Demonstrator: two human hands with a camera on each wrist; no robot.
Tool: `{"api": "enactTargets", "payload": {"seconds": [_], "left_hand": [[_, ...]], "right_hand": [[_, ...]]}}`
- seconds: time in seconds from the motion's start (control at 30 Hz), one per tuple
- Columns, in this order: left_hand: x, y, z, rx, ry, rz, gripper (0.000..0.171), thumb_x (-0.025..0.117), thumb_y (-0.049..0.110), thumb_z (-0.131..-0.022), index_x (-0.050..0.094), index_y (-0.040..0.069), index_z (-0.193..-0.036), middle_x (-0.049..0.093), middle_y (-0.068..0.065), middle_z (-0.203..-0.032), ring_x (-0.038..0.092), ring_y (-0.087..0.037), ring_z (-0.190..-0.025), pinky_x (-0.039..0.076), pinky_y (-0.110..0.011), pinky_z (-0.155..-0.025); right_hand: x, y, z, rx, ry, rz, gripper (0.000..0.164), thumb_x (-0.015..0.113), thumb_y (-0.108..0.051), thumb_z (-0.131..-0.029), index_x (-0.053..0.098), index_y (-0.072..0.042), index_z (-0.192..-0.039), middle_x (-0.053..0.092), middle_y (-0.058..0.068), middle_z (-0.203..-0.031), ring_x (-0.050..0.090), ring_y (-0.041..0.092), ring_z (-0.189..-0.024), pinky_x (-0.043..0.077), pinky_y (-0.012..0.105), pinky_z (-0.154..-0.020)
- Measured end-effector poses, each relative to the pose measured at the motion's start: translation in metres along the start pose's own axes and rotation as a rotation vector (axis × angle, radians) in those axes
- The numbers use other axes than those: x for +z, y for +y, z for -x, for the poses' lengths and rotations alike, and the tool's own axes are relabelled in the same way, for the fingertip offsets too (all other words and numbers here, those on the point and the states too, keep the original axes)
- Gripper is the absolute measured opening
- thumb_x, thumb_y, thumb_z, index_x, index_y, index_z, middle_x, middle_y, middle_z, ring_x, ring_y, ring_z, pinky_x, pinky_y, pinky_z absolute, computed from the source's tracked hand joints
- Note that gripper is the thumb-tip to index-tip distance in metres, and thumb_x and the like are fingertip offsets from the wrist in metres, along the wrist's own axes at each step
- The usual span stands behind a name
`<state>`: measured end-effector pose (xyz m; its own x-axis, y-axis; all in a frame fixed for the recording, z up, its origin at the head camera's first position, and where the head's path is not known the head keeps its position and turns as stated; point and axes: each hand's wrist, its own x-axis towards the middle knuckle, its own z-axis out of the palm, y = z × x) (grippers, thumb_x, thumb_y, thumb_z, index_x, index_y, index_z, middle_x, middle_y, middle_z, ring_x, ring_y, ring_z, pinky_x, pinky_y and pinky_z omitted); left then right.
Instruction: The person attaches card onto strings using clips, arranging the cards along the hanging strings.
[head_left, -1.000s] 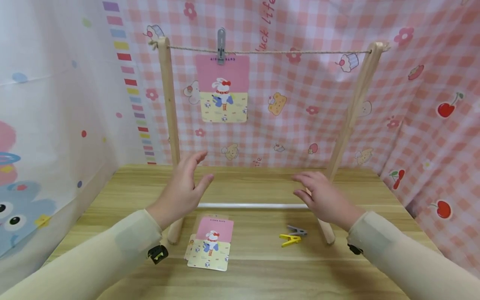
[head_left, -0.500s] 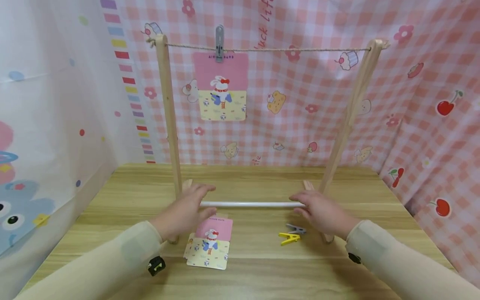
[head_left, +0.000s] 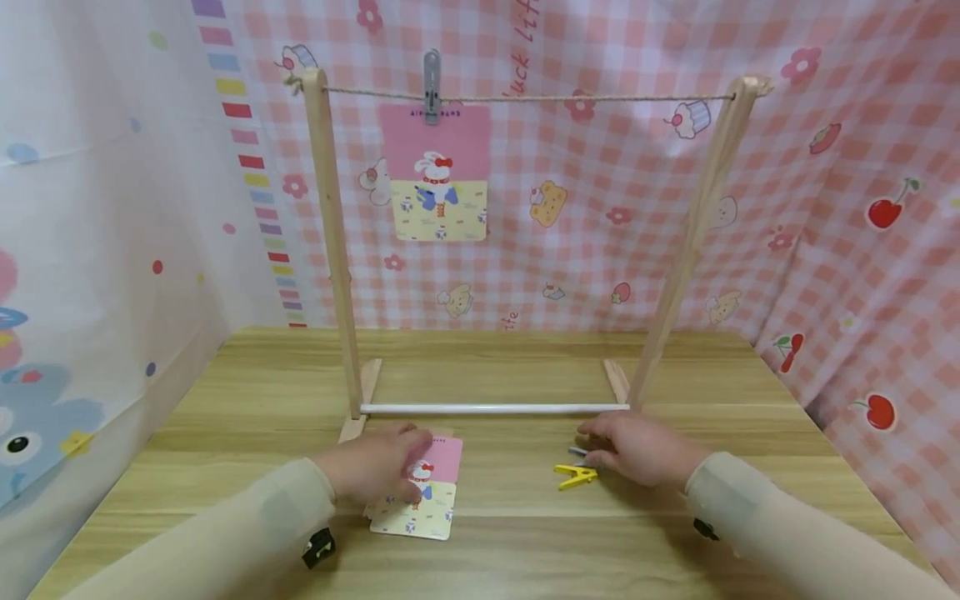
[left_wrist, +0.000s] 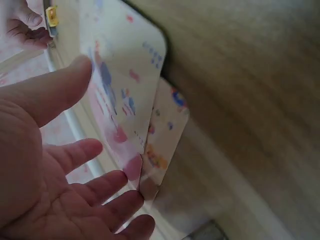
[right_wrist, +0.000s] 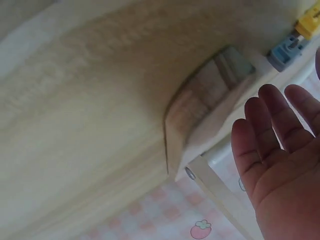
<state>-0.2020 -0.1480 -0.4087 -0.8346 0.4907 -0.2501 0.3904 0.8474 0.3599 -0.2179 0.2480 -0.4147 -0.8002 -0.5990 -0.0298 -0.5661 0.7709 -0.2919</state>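
Cards (head_left: 415, 518) lay overlapping on a table (head_left: 525, 542), partly beneath a person's left hand (head_left: 375, 467), fingers loosely spread; the right hand (head_left: 643, 450), fingers relaxed, was beside a yellow clip (head_left: 576, 477) and gray clip (head_left: 577, 451).

Loose gray clip (head_left: 577, 451) partly hidden; lower card (left_wrist: 164, 130) mostly covered, blurred.
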Motion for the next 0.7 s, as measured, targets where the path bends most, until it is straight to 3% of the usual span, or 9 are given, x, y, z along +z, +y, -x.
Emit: {"api": "enactTargets", "payload": {"seconds": [0.4,0.7], "left_hand": [[0.002,0.009,-0.007,-0.044,-0.010,-0.103,0.082,0.093,0.039,-0.080,0.055,0.013,-0.148,0.054,-0.012,-0.149,0.059,-0.034,-0.133,0.052,-0.053,-0.111],[0.002,0.015,-0.006,-0.089,-0.013,-0.065,0.081,0.094,0.035,-0.078,0.056,0.013,-0.146,0.056,-0.011,-0.146,0.060,-0.033,-0.131,0.052,-0.056,-0.109]], "right_hand": [[0.012,0.004,0.001,-0.031,0.052,0.120,0.028,0.078,-0.028,-0.096,0.079,-0.013,-0.119,0.069,-0.006,-0.105,0.065,0.010,-0.094,0.059,0.035,-0.085],[0.022,0.003,-0.002,-0.036,0.110,0.172,0.023,0.081,-0.024,-0.093,0.082,-0.012,-0.113,0.065,-0.008,-0.094,0.061,0.005,-0.083,0.056,0.028,-0.074]]}}
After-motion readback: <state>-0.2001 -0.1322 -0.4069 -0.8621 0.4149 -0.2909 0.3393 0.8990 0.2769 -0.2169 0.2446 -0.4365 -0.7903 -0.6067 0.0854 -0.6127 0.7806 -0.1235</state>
